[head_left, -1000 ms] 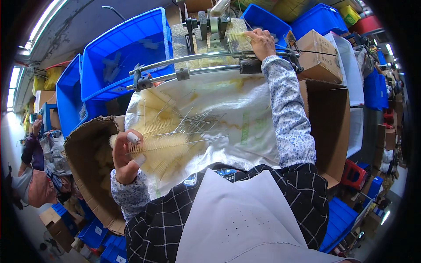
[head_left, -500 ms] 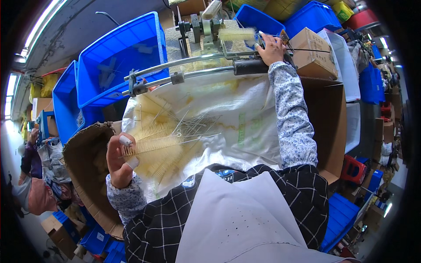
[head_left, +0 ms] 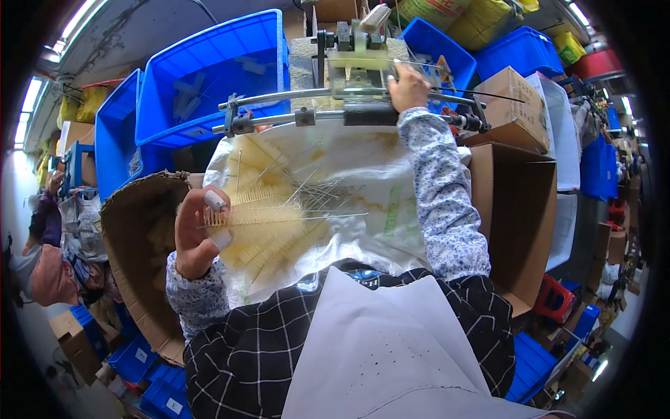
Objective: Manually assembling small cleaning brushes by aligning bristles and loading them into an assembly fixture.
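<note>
My left hand [head_left: 199,234], white tape on its fingertips, pinches the bristle end of a pale yellow wire brush [head_left: 269,217]. The brush's thin wire stem points right, over a pile of similar brushes [head_left: 255,167] on a white woven sack [head_left: 363,188]. Farther off, my right hand [head_left: 408,87] grips the sliding carriage [head_left: 359,87] of a metal rail machine, just above its black cylindrical sleeve [head_left: 370,114]. A blurred pale yellow brush [head_left: 359,63] lies along the carriage, close to my right fingers. Exactly how those fingers hold the carriage is partly hidden.
Two steel rails [head_left: 279,100] cross in front of me. A blue bin [head_left: 209,77] holding pale pieces stands at the back left. Open cardboard boxes flank me, one left [head_left: 132,244] and one right [head_left: 523,223]. A closed carton [head_left: 513,108] sits beyond the right rail end.
My right hand and the carriage have slid left along the rails, and the brush there has blurred. My left hand keeps its pinch on the wire brush. The whole view has shifted slightly.
</note>
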`<state>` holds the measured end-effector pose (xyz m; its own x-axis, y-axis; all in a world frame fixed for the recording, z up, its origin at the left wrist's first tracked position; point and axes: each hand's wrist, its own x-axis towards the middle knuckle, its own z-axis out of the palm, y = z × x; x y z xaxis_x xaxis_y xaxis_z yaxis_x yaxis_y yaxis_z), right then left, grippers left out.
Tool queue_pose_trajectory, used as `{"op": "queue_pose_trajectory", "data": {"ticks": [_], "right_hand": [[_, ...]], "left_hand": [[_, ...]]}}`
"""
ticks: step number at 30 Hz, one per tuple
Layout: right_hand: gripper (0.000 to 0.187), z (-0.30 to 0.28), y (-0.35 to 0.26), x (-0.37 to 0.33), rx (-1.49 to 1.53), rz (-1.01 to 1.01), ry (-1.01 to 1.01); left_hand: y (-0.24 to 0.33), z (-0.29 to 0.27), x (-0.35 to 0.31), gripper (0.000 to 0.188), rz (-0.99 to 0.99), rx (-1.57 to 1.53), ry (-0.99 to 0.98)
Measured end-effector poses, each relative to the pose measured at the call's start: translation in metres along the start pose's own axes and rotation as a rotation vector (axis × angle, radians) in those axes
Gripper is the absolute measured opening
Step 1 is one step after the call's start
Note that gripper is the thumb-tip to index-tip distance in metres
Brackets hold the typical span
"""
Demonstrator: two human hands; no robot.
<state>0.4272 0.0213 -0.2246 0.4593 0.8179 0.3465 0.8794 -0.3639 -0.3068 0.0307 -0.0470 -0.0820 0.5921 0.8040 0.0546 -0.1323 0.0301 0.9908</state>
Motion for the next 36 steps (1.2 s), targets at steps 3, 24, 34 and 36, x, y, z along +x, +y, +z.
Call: {"op": "queue_pose_trajectory", "data": {"ticks": [3, 24, 34, 36], "right_hand": [[0.032, 0.006, -0.042, -0.006, -0.067, -0.006, -0.046], [0.03, -0.023, 0.121, 0.05, -0.087, 0.035, 0.004], [0.023, -0.13, 0.16, 0.01, 0.378, -0.052, -0.634], [0.033, -0.17, 0.122, -0.024, 0.602, 0.076, -0.898]], "left_hand": [[0.0, 0.002, 0.002, 0.039, 0.024, 0.0, 0.0], [-0.008, 0.0, 0.013, 0.041, 0.005, -0.064, 0.059], [-0.013, 0.001, 0.023, 0.035, -0.102, -0.157, -0.041], [-0.017, 0.011, 0.028, 0.035, -0.12, -0.159, -0.047]]}}
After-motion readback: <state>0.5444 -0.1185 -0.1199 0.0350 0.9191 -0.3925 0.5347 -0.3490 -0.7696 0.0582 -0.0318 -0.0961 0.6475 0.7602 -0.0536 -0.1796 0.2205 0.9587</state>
